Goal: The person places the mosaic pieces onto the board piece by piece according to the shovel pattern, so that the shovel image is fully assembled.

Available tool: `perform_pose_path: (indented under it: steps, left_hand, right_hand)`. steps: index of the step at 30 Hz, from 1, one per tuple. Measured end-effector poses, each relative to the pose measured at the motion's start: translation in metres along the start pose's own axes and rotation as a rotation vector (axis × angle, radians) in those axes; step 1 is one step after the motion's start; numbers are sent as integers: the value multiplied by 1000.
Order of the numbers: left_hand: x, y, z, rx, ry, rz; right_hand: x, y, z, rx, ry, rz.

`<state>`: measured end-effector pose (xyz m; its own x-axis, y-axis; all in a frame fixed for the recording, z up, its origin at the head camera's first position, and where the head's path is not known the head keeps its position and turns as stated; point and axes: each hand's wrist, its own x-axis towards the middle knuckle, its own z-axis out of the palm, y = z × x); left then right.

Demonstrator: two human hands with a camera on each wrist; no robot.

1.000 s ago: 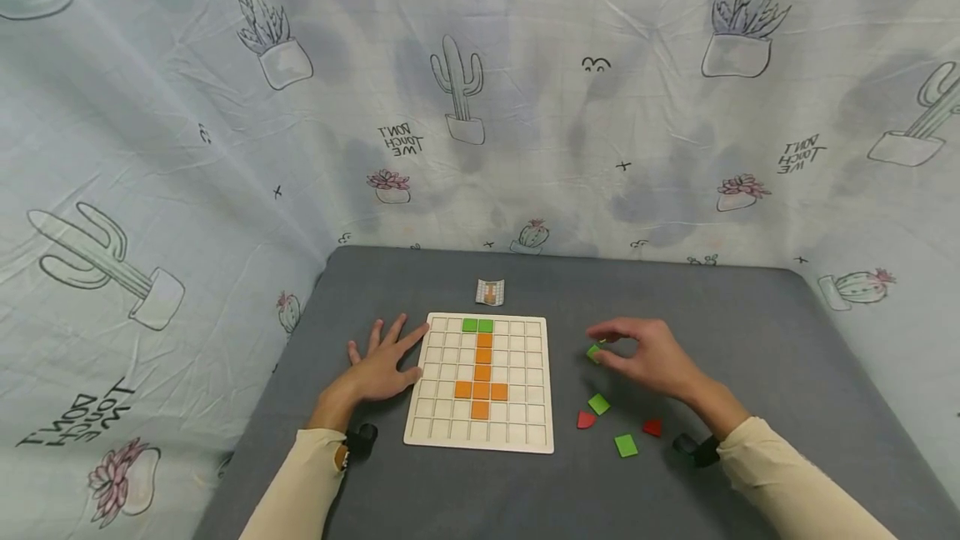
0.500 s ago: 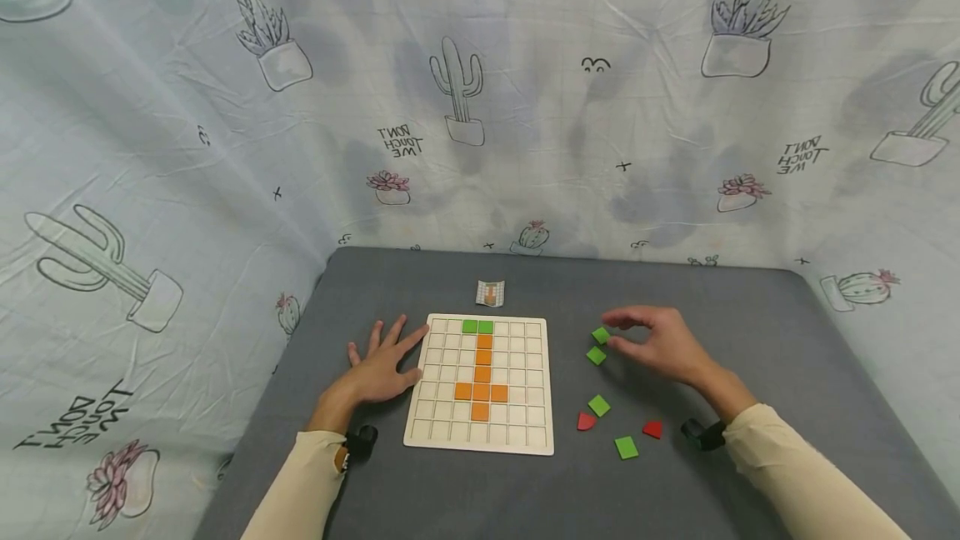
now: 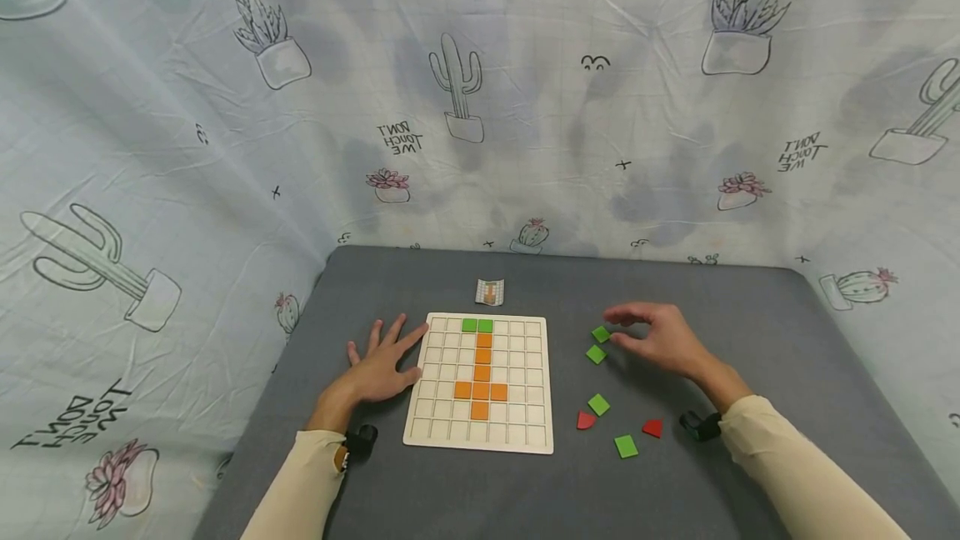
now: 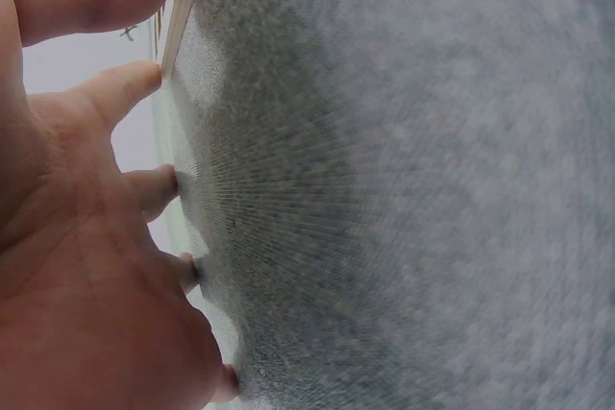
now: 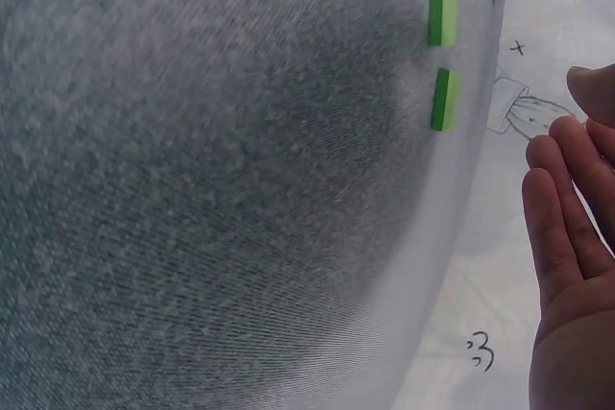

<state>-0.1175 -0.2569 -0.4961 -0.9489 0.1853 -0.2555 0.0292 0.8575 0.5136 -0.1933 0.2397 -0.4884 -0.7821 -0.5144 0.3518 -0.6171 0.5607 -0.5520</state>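
Since a second ago the right hand (image 3: 660, 342) has drawn back a little to its own right, uncovering the upper green tile (image 3: 601, 334) beside the lower green tile (image 3: 596, 354); the left hand (image 3: 381, 372) lies where it was. Both tiles are small, flat, bright green squares, and the right wrist view shows their thick, darker side faces. They lie on the grey counter (image 3: 573, 490), turned at an angle, near each other. The upper one is just left of the right hand's fingertips, the lower one slightly nearer the person. The right hand is released, thumb and fingers apart with nothing between them. Nearer the person than that hand lie two more green tiles (image 3: 598, 404) and two red pieces (image 3: 652, 428). Left of the right hand, well apart, is the pale gridded board (image 3: 517, 373), bearing orange squares (image 3: 481, 391) in a cross and two green squares (image 3: 477, 326) at its far edge. The left hand is spread flat and grasps nothing, its thumb and index fingertip at the board's left edge.
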Motion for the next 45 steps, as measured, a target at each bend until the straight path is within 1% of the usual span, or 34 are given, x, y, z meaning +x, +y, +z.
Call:
perform_pose_path:
  steps: [7, 11, 15, 19, 21, 23, 26, 28, 31, 38, 45]
  left_hand:
    - [-1, 0, -1, 1, 0, -9]
    - [0, 1, 0, 9, 1, -16]
    - [0, 1, 0, 7, -2, -18]
    - [0, -1, 0, -5, -2, -9]
    - [-1, -2, 0, -19, 7, 3]
    - [0, -9, 4, -31, 32, 31]
    - [0, -10, 5, -43, 41, 47]
    - [1, -9, 4, -37, 34, 40]
    - [0, -3, 0, -26, 13, 18]
    - [0, -4, 2, -54, 31, 39]
    - [0, -5, 1, -25, 12, 27]
  right_hand:
    - [3, 10, 4, 15, -36, 2]
    - [6, 15, 7, 32, -69, 30]
    - [9, 20, 10, 40, -120, 62]
    - [11, 23, 13, 45, -150, 80]
    - [12, 24, 15, 43, -152, 83]
    - [12, 25, 16, 36, -155, 85]
    - [12, 27, 18, 22, -163, 88]
    - [12, 27, 18, 14, -169, 90]
    - [11, 28, 19, 8, -169, 94]
    - [8, 27, 19, -8, -148, 102]
    - [7, 27, 22, -17, -123, 93]
